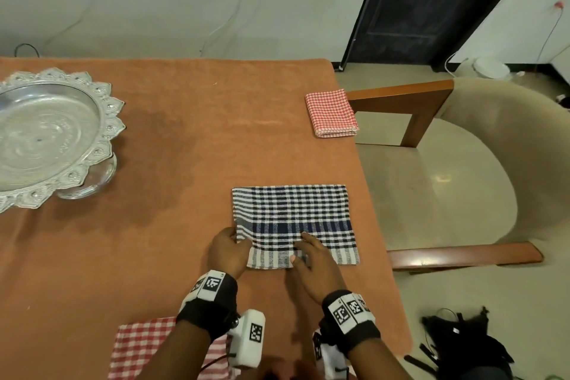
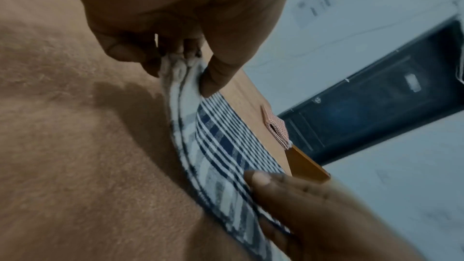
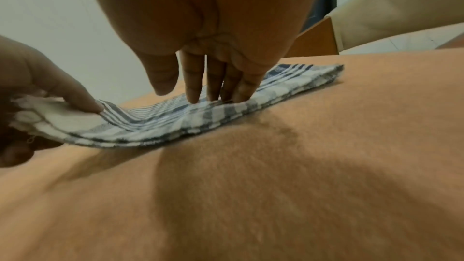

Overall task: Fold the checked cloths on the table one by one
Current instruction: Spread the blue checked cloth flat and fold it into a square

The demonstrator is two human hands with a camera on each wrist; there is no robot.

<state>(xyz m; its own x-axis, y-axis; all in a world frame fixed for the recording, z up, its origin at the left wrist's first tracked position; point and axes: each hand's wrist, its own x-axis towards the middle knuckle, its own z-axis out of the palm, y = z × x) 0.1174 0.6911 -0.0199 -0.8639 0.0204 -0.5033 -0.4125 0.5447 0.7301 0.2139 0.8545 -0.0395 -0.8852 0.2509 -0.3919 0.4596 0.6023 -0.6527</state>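
Left hand (image 1: 226,251) pinches the blue cloth (image 1: 293,216) at its near left corner (thumb on top); right hand (image 1: 314,268) presses flat, fingers straight.

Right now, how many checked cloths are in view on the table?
3: a blue checked cloth under both hands near the right edge, a folded red checked cloth at the far right edge, another red checked cloth nearest, partly hidden by the arms.

I am looking at a worktop (image 1: 154,133) covered in plain orange-brown fabric. The cloth (image 1: 293,213) under my fingers is showing navy and white checks, with a solid navy band and a pale grey-striped border. A folded cloth (image 1: 331,112) is showing small red and white checks, as is another red-checked cloth (image 1: 142,345). The scalloped tray (image 1: 46,133) is gleaming silver.
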